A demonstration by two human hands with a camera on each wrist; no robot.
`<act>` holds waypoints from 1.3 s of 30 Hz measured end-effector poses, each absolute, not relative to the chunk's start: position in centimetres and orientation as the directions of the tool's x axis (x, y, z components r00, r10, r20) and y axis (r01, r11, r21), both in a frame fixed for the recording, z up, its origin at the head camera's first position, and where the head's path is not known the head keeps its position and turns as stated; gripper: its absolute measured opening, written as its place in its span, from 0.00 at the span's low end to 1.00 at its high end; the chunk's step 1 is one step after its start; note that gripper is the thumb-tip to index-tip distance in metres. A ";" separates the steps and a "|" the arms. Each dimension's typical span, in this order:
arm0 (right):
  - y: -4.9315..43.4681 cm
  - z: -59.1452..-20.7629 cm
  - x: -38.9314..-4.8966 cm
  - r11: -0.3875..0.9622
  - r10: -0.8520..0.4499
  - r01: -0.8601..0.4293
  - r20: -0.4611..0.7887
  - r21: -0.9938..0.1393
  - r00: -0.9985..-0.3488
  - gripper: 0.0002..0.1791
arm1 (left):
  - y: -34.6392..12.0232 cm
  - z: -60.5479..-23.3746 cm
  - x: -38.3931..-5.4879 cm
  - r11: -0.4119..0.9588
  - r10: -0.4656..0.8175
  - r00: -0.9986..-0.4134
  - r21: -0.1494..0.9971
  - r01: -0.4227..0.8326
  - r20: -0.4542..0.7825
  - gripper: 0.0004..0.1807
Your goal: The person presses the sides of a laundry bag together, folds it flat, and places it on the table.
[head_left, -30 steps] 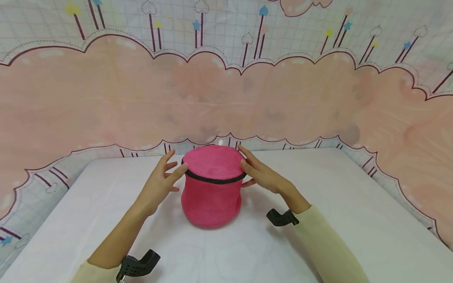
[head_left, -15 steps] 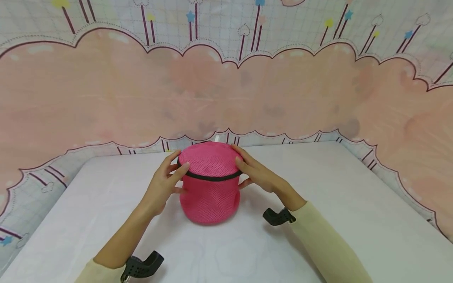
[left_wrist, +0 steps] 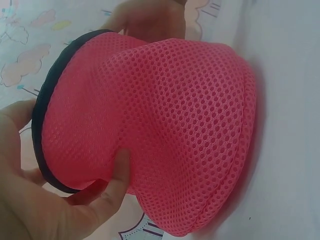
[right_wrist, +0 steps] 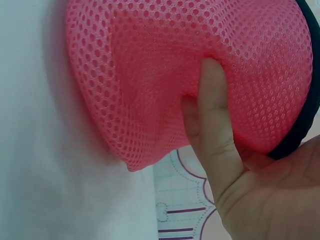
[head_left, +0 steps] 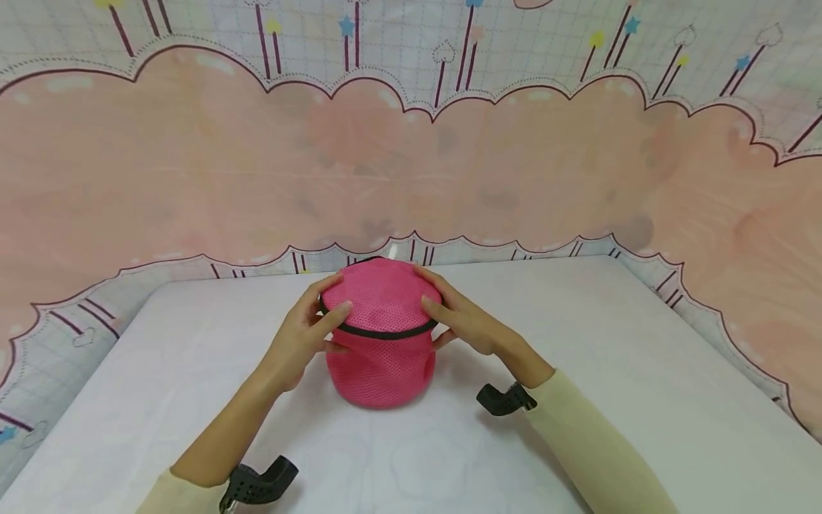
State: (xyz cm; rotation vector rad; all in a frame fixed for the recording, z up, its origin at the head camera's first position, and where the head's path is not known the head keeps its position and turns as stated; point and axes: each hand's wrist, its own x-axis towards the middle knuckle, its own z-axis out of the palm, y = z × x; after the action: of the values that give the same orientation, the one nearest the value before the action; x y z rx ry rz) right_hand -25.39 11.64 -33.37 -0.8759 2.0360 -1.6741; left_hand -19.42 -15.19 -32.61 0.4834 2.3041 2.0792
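Note:
A pink mesh laundry bag (head_left: 385, 371), round with a black band around its upper edge, stands on the white table. My left hand (head_left: 302, 332) grips its upper left edge, thumb over the top and other fingers spread along the side. In the left wrist view, a finger of the left hand (left_wrist: 75, 200) presses into the mesh wall below the black band (left_wrist: 46, 95). On the opposite side my right hand (head_left: 472, 318) holds the upper right edge, thumb on top. Fingers of the right hand (right_wrist: 215, 115) dent the mesh in the right wrist view. The bag's far side is hidden.
The white tabletop (head_left: 642, 378) spreads around the bag. Behind it hangs a patterned backdrop (head_left: 411, 171) with pink cloud shapes. A black wrist camera mount (head_left: 260, 482) sits on the left forearm, another black mount (head_left: 505, 400) on the right.
Both hands have closed in on the bag's upper edge, the left from beside it. Thumbs now lie farther over the top, and the bag's front rim has dipped slightly. The head view has shifted a little.

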 end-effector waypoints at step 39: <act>10.3 -34.7 -24.3 -0.137 -0.693 -0.058 0.137 -0.989 -0.707 0.41 | -14.3 -33.8 -19.0 0.071 0.239 -0.940 0.961 0.266 0.242 0.35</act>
State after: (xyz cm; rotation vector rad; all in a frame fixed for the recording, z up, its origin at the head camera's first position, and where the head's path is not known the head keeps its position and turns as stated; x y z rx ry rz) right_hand -24.29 10.31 -34.74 -0.8396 1.6922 -1.8961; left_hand -19.04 -14.33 -33.80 0.5455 2.3138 2.0846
